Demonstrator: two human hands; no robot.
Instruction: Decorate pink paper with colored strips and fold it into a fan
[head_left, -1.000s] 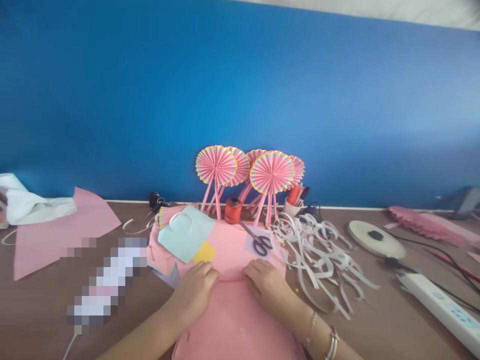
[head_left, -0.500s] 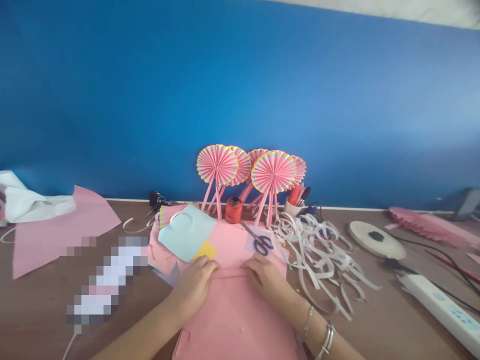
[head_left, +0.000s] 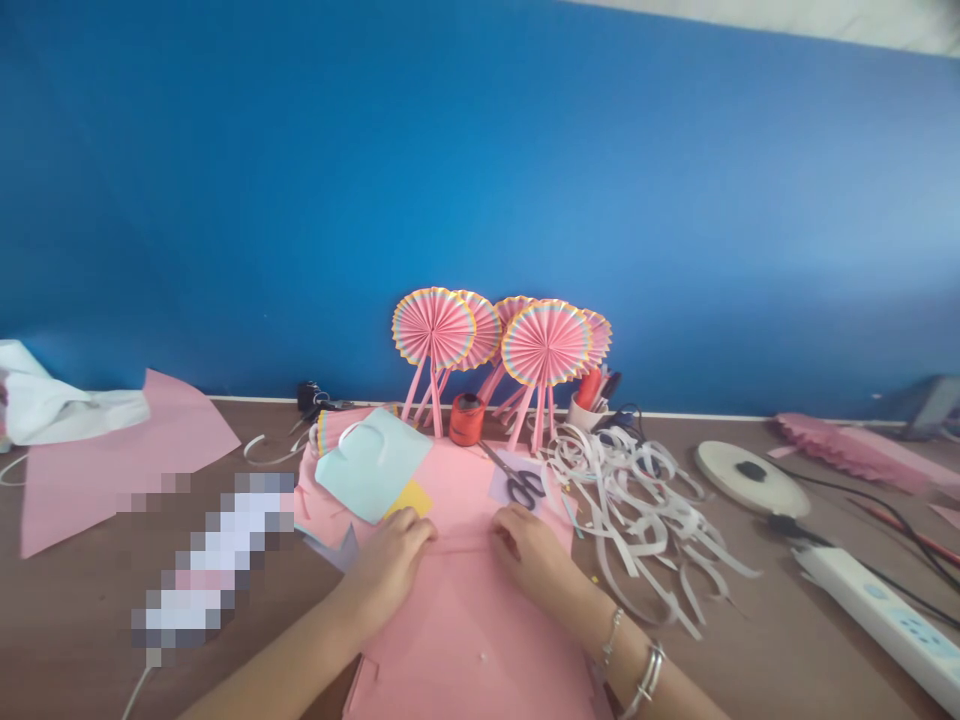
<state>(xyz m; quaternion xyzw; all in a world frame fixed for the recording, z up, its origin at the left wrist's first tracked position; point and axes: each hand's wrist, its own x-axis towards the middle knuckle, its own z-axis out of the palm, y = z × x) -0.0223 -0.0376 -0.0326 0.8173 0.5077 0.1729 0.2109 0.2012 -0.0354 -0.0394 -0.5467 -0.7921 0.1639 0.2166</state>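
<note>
Pink paper [head_left: 480, 630] lies in front of me in a stack, with a narrow fold running across its far edge. At the left end of that fold, my left hand [head_left: 394, 560] has its fingers closed on the paper. My right hand [head_left: 531, 550] grips the fold's other end with curled fingers; its thumb is partly hidden. Just beyond the hands are a pale blue paper piece [head_left: 373, 468], a yellow scrap [head_left: 412, 497] and dark-handled scissors [head_left: 517, 484] resting on paper.
Several pleated pink paper fans [head_left: 546, 343] stand against the blue wall [head_left: 300, 200], behind a red spool [head_left: 466, 420]. Curly white strips [head_left: 637, 510] are heaped to the right. Farther right are a round white device [head_left: 750, 480] and a power strip [head_left: 885, 620]. Pink sheeting [head_left: 112, 480] lies left.
My hands stay at the two ends of the fold, with only a slight shift of the right fingers. The objects around them keep their places.
</note>
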